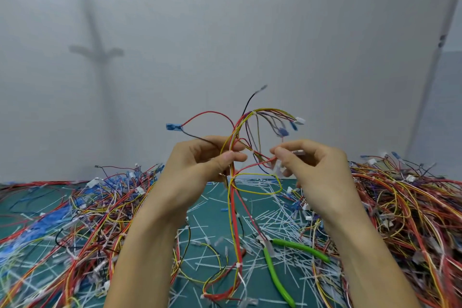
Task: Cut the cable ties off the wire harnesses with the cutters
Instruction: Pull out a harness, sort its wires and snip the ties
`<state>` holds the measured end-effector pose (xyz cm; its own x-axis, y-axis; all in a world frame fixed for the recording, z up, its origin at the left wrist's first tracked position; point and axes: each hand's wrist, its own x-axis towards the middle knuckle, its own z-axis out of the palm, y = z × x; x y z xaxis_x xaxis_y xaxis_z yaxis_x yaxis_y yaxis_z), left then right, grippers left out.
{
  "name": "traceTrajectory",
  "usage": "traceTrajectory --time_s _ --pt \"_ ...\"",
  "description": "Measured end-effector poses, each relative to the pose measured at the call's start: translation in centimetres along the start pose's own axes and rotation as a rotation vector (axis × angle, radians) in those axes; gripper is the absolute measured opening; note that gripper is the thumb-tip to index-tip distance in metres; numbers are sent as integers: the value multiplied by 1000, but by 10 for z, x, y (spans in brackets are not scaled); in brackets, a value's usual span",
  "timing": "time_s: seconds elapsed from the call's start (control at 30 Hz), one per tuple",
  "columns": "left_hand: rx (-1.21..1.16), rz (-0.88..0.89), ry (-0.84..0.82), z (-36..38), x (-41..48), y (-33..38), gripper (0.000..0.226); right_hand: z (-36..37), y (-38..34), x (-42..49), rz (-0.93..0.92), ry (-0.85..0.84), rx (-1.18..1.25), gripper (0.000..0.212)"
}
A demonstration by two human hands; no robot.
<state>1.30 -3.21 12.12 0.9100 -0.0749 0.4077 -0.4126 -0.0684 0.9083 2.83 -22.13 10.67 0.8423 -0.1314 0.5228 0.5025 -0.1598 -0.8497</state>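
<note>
I hold one wire harness up above the table; its red and yellow wires hang down to the mat and fan out above into blue and white connectors. My left hand pinches the bundle between thumb and fingers. My right hand pinches a red branch wire and a clear connector a little to the right. White cable ties still wrap the hanging part. The cutters, with green handles, lie on the mat below my right forearm, held by neither hand.
A green cutting mat covers the table, strewn with several cut white tie pieces. Tangled harness piles rise at the left and at the right. A plain grey wall stands behind.
</note>
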Motion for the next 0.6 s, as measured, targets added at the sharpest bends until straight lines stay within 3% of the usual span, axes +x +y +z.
traceTrajectory --time_s 0.13,0.33,0.43,0.5,0.6 --pt "36 2 -36 -1 1 -1 13 3 -4 -1 -5 46 146 11" --pt "-141 -66 -5 8 5 0 21 4 -6 -3 45 -81 121 19" --pt "-148 -99 12 10 9 -5 31 4 -5 -4 -23 -115 -168 30" --pt "-153 -101 -4 10 10 -9 27 7 -6 -6 -90 -116 -371 25" --pt "-192 -117 -14 9 11 -11 18 12 -9 -8 -107 -132 -424 23"
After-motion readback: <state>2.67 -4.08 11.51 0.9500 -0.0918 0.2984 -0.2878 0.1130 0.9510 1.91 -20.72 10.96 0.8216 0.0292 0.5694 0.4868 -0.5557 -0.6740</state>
